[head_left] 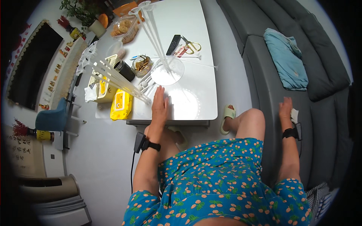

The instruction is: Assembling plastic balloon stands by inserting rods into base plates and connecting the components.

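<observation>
My left hand [160, 108] is at the near edge of a white table [184, 19], fingers straight and side by side, apparently holding nothing. Just left of it stands a bundle of white balloon sticks [120, 83] with cup-shaped tops. A second balloon-stick stand [154, 35] rises farther back from a round clear base [171, 77]. My right hand [286, 110] is over the grey sofa [266, 109] with its fingers stretched out. A small white piece [295, 115] shows beside that hand; whether the two touch is unclear.
On the table are a yellow wipes pack [121, 104], a cream basket [106, 92], a dark jar [124, 70], a snack jar [142, 65], a remote [173, 44], gold-handled scissors [193, 47] and loose sticks [194, 56]. A folded blue cloth [286, 60] lies on the sofa.
</observation>
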Available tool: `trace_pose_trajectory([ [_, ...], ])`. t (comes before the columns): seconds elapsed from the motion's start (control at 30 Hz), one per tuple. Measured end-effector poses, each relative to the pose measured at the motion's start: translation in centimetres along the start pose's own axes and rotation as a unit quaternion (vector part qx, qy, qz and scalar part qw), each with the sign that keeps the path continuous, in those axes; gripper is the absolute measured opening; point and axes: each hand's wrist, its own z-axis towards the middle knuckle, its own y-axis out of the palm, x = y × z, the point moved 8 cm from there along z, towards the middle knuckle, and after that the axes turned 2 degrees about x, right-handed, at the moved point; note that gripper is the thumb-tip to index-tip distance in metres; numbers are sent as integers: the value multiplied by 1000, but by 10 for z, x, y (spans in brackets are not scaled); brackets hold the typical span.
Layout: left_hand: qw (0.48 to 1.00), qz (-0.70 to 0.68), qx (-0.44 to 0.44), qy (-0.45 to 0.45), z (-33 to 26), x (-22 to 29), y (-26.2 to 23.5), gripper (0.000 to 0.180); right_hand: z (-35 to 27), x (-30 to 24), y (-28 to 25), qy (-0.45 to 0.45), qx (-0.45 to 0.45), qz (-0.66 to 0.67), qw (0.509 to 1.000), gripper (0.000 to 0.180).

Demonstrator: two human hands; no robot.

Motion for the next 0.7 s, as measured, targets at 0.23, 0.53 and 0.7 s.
trace_pose_trajectory([
  [0.23,995,46,63,-69,91,-57,61,59,11,-211,-25,-248,83,341,903,50],
  [0.53,968,-7,138,-211,173,-110,92,34,86,-440,-56,-408,33,351,842,54],
  [0.7,970,38,172,-167,183,-107,86,25,108,-513,-34,-430,46,286,855,52],
])
